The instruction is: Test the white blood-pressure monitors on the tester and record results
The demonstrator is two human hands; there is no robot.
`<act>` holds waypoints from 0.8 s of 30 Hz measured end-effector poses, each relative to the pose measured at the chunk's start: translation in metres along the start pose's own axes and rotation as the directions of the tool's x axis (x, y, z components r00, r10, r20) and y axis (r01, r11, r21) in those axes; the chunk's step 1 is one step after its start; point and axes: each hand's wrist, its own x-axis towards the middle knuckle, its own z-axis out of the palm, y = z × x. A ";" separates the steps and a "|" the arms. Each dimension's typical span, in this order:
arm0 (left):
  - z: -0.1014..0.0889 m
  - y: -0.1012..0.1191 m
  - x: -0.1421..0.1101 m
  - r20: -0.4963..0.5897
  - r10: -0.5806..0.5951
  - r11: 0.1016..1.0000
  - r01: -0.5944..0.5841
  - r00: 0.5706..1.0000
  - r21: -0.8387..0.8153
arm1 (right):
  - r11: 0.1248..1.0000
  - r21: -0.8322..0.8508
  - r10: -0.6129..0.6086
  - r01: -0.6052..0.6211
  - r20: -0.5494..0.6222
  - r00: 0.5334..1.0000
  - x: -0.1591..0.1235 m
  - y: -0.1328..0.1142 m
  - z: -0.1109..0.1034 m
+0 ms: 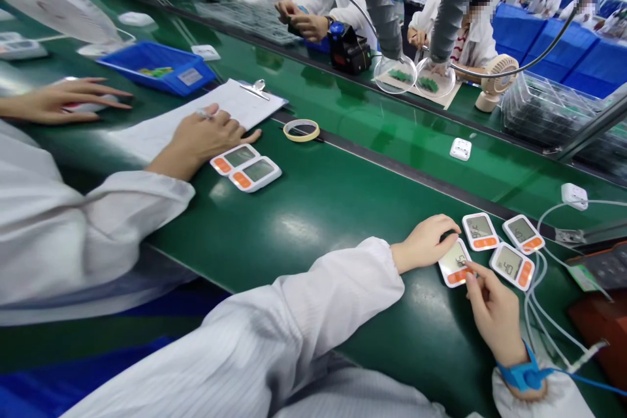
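Head camera looks down, close, over green workbench.

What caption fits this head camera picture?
Both hands, left and right, hold one small display unit on a green bench.

Both hands on white thermometer
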 end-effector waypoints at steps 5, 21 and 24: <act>0.000 0.000 0.000 -0.001 0.013 1.000 -0.013 1.000 -0.008 | 0.997 0.008 -0.072 0.072 0.010 0.997 -0.001 -0.002 0.000; 0.001 -0.001 0.001 -0.009 0.021 1.000 -0.021 1.000 -0.002 | 0.991 -0.016 -0.132 0.132 -0.001 0.991 -0.001 -0.002 -0.005; 0.003 -0.003 0.002 -0.035 0.022 1.000 -0.023 0.999 -0.011 | 0.990 -0.099 -0.109 0.100 -0.086 0.990 0.004 0.003 -0.008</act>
